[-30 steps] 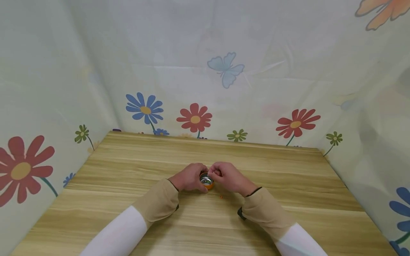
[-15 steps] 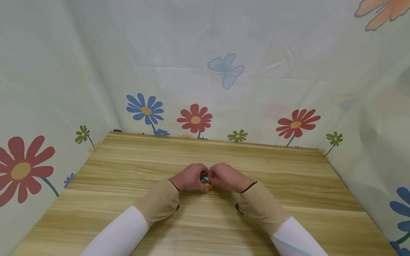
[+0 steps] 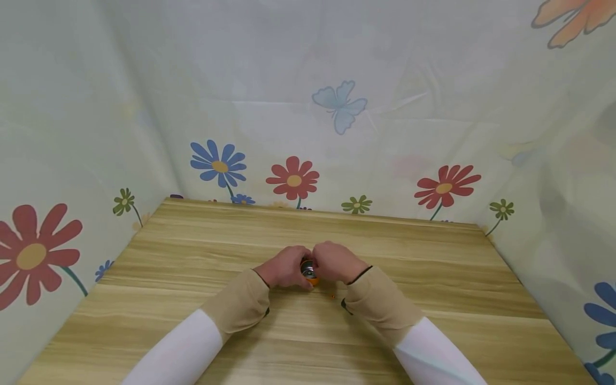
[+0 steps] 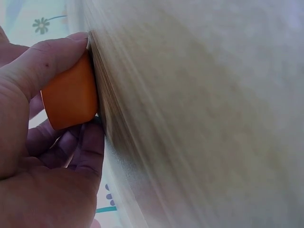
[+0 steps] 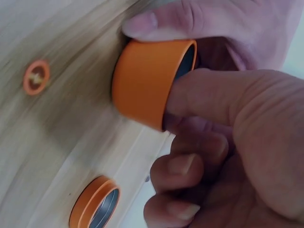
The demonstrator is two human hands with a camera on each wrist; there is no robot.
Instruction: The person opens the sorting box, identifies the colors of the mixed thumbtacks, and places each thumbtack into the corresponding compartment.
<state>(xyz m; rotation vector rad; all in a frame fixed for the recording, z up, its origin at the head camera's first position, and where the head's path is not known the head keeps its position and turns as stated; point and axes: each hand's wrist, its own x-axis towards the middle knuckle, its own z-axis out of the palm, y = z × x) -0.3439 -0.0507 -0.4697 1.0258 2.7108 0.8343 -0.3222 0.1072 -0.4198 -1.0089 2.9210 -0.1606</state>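
An orange cup-shaped shell (image 5: 145,83) with a dark, shiny inside stands on the wooden table. My left hand (image 3: 287,267) grips it round the side, its thumb along one wall and its fingers round the other; the left wrist view shows the same orange shell (image 4: 73,97) in this grip. My right hand (image 3: 337,262) reaches in from the other side with thumb and forefinger put into the shell's mouth. Their tips are hidden inside, so whether they pinch anything there does not show. The right hand's other fingers (image 5: 180,164) curl outside the shell.
On the wooden table (image 3: 308,337) lies a small orange-rimmed disc (image 5: 36,77) with a pale middle. An orange ring (image 5: 95,204) with a dark inside lies farther along in the right wrist view. A flower-printed curtain (image 3: 375,155) stands behind the table.
My right hand has turned over the shell's mouth, its wrist and forearm swinging inward to the left. The left hand and the shell have stayed in place.
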